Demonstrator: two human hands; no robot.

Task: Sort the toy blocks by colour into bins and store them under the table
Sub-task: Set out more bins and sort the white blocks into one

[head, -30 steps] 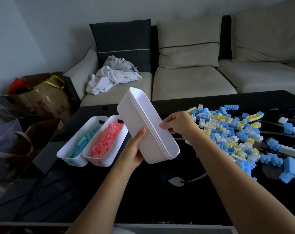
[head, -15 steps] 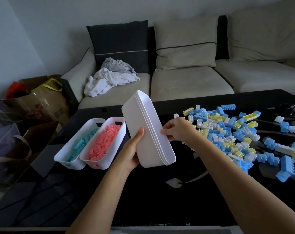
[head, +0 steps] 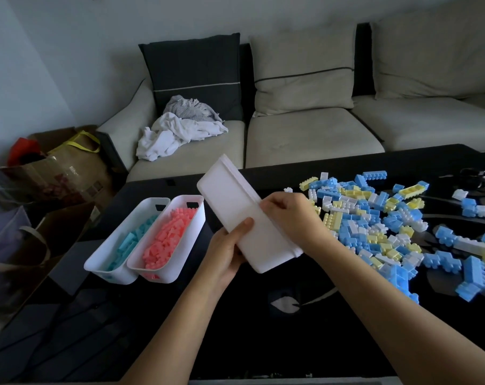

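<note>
Left thumb [head: 244,225]: laid flat on the upturned underside of the stack of white bins [head: 235,207], towards its near end. The other fingers are behind the stack, out of sight.
Right fingers [head: 274,205]: curled over the stack's right long edge, at the rims.
Left hand [head: 224,257]: grips the stack from the near left, palm under it.
Right hand [head: 292,218]: grips the stack from the right, knuckles upward.
Stack of white bins: held clear of the table [head: 263,329] by both hands, tilted, underside towards the camera, far end raised. Several nested rims show along the right edge; their number cannot be told.
Teal bin [head: 107,273]: white, on the table left of the hands, holding teal blocks [head: 132,240].
Pink bin [head: 163,277]: white, touching the teal bin on its right side, holding pink blocks [head: 169,237]; just left of the held stack.
Loose blocks [head: 374,226]: blue, yellow and white, unsorted, spread over the right part of the table, right of the right hand.
Table: black and glossy, with a pale leaf pattern.
Sofa [head: 305,140]: beige, beyond the table's far edge, with a dark cushion [head: 194,76] and crumpled clothes [head: 180,126] at its left end.
Bags [head: 55,168]: on the floor, left of the table.
</note>
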